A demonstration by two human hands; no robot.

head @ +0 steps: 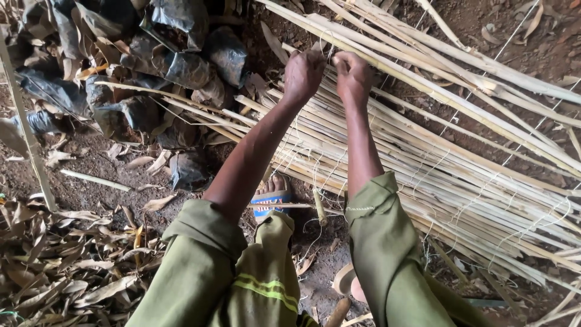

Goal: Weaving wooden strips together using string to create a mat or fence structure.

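At the upper edge of a mat of split cane strips [423, 175] laid on bare earth: two hands, close together, both closed.

Left hand [302, 74]: fist curled shut, apparently pinching a thin pale twine [330, 51] against the strips; what lies inside the fingers is hidden.

Right hand [354, 75]: closed likewise, just beside the left, knuckles up, seemingly gripping the same twine at the same strip.

Step in hand, as judged: a binding knot or wrap being drawn tight at the newest strip, along one of several lines of twine that cross the mat.

Next move, as judged: calls for steady tension on both ends and the strip kept snug against its neighbour, so the row does not gape.

Outward: olive-green sleeves [387, 242], rolled above the forearms; a foot in a blue sandal [271, 197] under the mat's near edge; loose long canes [472, 66] slanting over the mat; black plastic seedling bags [175, 66] heaped at upper left; dry leaves [66, 260] at lower left.
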